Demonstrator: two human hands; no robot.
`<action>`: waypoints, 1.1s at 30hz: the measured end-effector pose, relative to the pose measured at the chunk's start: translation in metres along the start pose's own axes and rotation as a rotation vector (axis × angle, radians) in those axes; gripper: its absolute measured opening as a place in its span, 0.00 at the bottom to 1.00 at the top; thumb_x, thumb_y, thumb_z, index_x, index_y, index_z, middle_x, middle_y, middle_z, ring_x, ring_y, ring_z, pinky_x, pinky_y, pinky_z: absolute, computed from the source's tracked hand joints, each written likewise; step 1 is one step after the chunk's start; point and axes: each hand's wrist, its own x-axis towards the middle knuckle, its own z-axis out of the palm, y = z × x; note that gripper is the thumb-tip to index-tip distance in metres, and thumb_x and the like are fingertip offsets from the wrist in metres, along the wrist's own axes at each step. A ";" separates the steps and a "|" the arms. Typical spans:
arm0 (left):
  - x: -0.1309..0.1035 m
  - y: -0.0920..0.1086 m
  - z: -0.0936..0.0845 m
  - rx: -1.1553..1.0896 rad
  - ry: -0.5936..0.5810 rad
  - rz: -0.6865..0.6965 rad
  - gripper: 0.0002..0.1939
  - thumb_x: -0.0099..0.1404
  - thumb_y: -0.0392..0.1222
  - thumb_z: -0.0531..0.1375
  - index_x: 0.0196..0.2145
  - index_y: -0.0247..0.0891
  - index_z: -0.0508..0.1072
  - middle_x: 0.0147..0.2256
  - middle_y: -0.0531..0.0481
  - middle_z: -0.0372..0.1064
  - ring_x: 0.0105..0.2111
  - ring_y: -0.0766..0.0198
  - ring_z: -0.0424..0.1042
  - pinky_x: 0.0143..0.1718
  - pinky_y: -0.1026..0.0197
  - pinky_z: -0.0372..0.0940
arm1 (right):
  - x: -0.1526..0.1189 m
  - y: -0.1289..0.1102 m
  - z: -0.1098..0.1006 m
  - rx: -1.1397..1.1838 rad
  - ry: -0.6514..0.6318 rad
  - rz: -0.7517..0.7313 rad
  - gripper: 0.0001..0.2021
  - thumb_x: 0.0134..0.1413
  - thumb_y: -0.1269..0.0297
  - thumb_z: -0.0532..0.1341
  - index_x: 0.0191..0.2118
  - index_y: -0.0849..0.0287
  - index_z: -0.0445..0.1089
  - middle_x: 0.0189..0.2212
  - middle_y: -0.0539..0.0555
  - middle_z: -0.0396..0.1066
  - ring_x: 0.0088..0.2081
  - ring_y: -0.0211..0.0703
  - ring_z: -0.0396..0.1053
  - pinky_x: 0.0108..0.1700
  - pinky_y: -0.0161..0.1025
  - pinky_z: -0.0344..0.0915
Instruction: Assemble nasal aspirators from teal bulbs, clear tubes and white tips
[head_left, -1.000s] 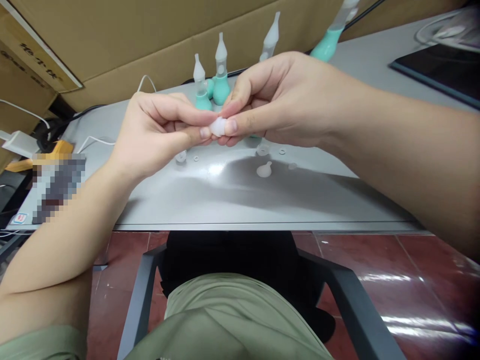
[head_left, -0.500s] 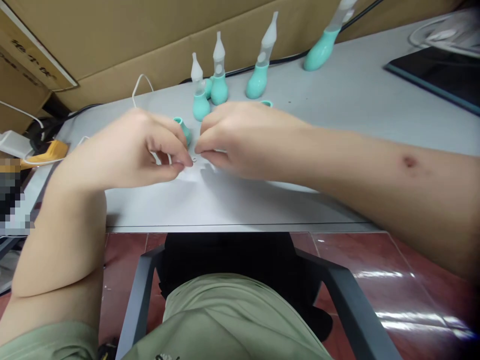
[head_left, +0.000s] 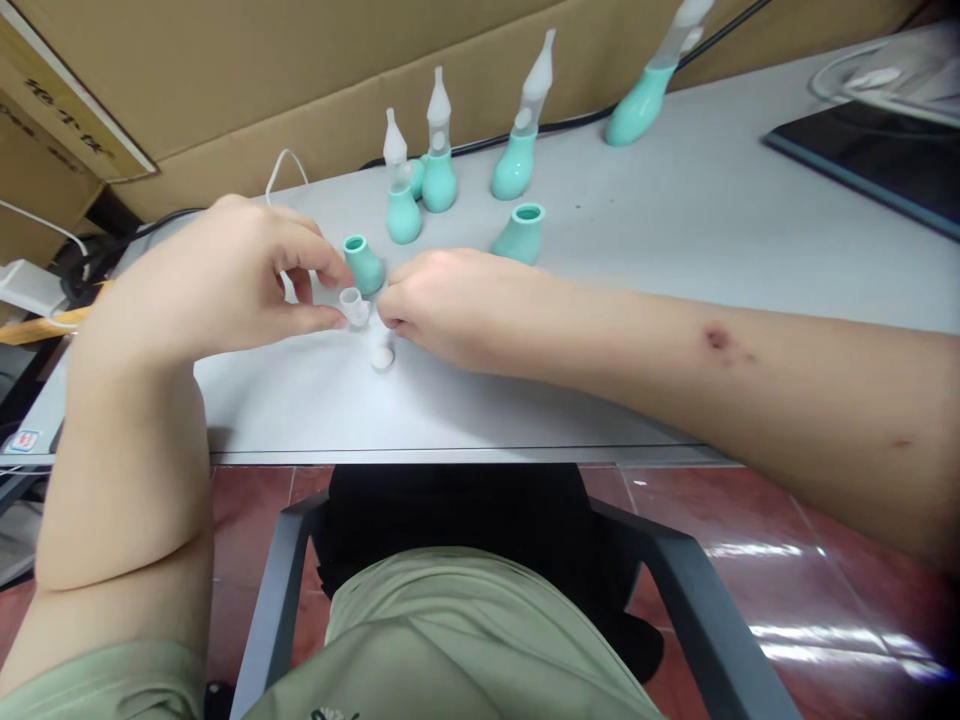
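My left hand has its thumb and fingers apart beside a short clear plastic tube with a small side stub. The thumb tip is close to the tube; I cannot tell whether it touches. My right hand is closed just right of the tube, fingers curled under, and whatever it may hold is hidden. Below its fingertips lies a small white round-ended piece. Behind my left fingertips is an open turquoise rubber bulb. Another open bulb sits beyond my right wrist, partly hidden by it.
Several assembled turquoise bulb aspirators with white nozzles, such as one aspirator, stand along the cardboard wall. A black flat device lies at right. White cables and an orange object are at left. The grey table's front edge faces me.
My left hand has moved left and its fingers have parted; the clear tube now shows beside them. My right hand has come down slightly, uncovering the second open bulb and the white piece.
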 end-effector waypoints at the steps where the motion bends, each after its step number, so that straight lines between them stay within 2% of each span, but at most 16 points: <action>1: 0.001 -0.004 0.002 0.004 -0.019 -0.023 0.07 0.72 0.54 0.78 0.45 0.54 0.93 0.39 0.54 0.89 0.28 0.58 0.76 0.35 0.50 0.71 | 0.000 0.002 0.000 -0.003 0.000 0.011 0.10 0.78 0.55 0.73 0.41 0.49 0.88 0.35 0.59 0.83 0.39 0.59 0.83 0.43 0.47 0.82; 3: 0.004 -0.009 0.006 0.028 -0.057 -0.079 0.07 0.70 0.49 0.77 0.46 0.54 0.94 0.40 0.56 0.90 0.28 0.59 0.78 0.35 0.53 0.70 | 0.001 0.000 -0.002 -0.105 -0.021 0.063 0.12 0.78 0.51 0.74 0.41 0.48 0.89 0.36 0.60 0.84 0.38 0.60 0.83 0.42 0.49 0.83; 4: 0.005 -0.011 0.009 0.034 -0.057 -0.094 0.07 0.69 0.48 0.77 0.44 0.54 0.94 0.39 0.57 0.89 0.28 0.59 0.79 0.34 0.54 0.69 | 0.002 -0.004 -0.004 -0.140 -0.043 0.081 0.10 0.77 0.53 0.74 0.41 0.48 0.88 0.37 0.61 0.85 0.39 0.61 0.83 0.43 0.50 0.83; 6: 0.008 -0.012 0.013 0.023 -0.056 -0.106 0.05 0.67 0.46 0.77 0.41 0.53 0.92 0.35 0.58 0.88 0.27 0.58 0.79 0.33 0.54 0.69 | 0.004 -0.015 -0.008 -0.181 -0.101 0.111 0.07 0.75 0.65 0.73 0.39 0.51 0.85 0.39 0.61 0.87 0.41 0.61 0.83 0.47 0.49 0.83; 9: 0.010 -0.012 0.018 -0.069 -0.073 -0.114 0.07 0.67 0.42 0.74 0.42 0.50 0.91 0.34 0.56 0.88 0.28 0.55 0.83 0.33 0.53 0.71 | 0.008 -0.028 -0.011 -0.220 -0.141 0.213 0.13 0.67 0.81 0.71 0.34 0.56 0.75 0.39 0.59 0.85 0.44 0.58 0.84 0.53 0.46 0.80; 13: 0.014 -0.008 0.023 -0.239 -0.105 -0.148 0.09 0.63 0.40 0.75 0.42 0.47 0.88 0.35 0.55 0.90 0.28 0.57 0.82 0.33 0.53 0.74 | 0.008 -0.035 -0.015 -0.269 -0.121 0.301 0.23 0.65 0.85 0.73 0.32 0.54 0.63 0.42 0.61 0.84 0.44 0.57 0.81 0.52 0.47 0.76; 15: 0.016 -0.004 0.025 -0.319 -0.070 -0.190 0.09 0.62 0.39 0.76 0.41 0.47 0.87 0.36 0.55 0.90 0.29 0.58 0.82 0.33 0.54 0.75 | 0.005 -0.034 -0.019 -0.251 -0.075 0.305 0.22 0.67 0.85 0.72 0.32 0.54 0.64 0.42 0.60 0.83 0.42 0.54 0.78 0.49 0.46 0.72; 17: 0.017 0.002 0.027 -0.417 0.008 -0.216 0.09 0.62 0.40 0.77 0.41 0.48 0.88 0.35 0.54 0.89 0.32 0.57 0.84 0.33 0.53 0.77 | -0.001 -0.029 -0.024 -0.148 0.049 0.279 0.19 0.71 0.84 0.71 0.34 0.54 0.70 0.38 0.56 0.81 0.41 0.51 0.76 0.48 0.45 0.69; 20: 0.018 0.008 0.031 -0.580 0.155 -0.244 0.12 0.65 0.42 0.81 0.45 0.48 0.89 0.38 0.51 0.90 0.38 0.52 0.89 0.40 0.47 0.85 | -0.011 -0.019 -0.032 0.122 0.274 0.201 0.14 0.76 0.79 0.71 0.39 0.52 0.79 0.34 0.51 0.80 0.40 0.48 0.75 0.49 0.44 0.70; 23: 0.019 0.013 0.037 -0.659 0.237 -0.279 0.13 0.72 0.44 0.82 0.51 0.45 0.88 0.43 0.48 0.91 0.44 0.49 0.91 0.48 0.40 0.92 | -0.017 -0.009 -0.035 0.395 0.409 0.170 0.12 0.77 0.75 0.76 0.40 0.50 0.82 0.36 0.50 0.83 0.39 0.46 0.77 0.47 0.43 0.73; 25: 0.020 0.015 0.041 -0.699 0.268 -0.292 0.12 0.76 0.45 0.80 0.53 0.45 0.87 0.46 0.47 0.92 0.47 0.49 0.93 0.46 0.43 0.94 | -0.018 -0.005 -0.035 0.535 0.446 0.138 0.13 0.76 0.75 0.78 0.39 0.50 0.83 0.38 0.50 0.85 0.40 0.44 0.79 0.48 0.42 0.76; 28: 0.022 0.016 0.047 -0.778 0.329 -0.284 0.11 0.76 0.42 0.80 0.53 0.44 0.88 0.48 0.47 0.93 0.49 0.49 0.94 0.42 0.48 0.94 | -0.018 -0.004 -0.034 0.684 0.471 0.057 0.15 0.75 0.76 0.80 0.37 0.50 0.84 0.40 0.50 0.87 0.43 0.43 0.83 0.53 0.39 0.81; 33: 0.027 0.013 0.055 -0.777 0.353 -0.273 0.15 0.73 0.43 0.81 0.54 0.43 0.88 0.50 0.45 0.94 0.49 0.47 0.95 0.42 0.49 0.94 | -0.020 -0.008 -0.033 0.715 0.495 0.045 0.14 0.71 0.71 0.86 0.37 0.50 0.85 0.42 0.52 0.88 0.48 0.48 0.87 0.59 0.42 0.85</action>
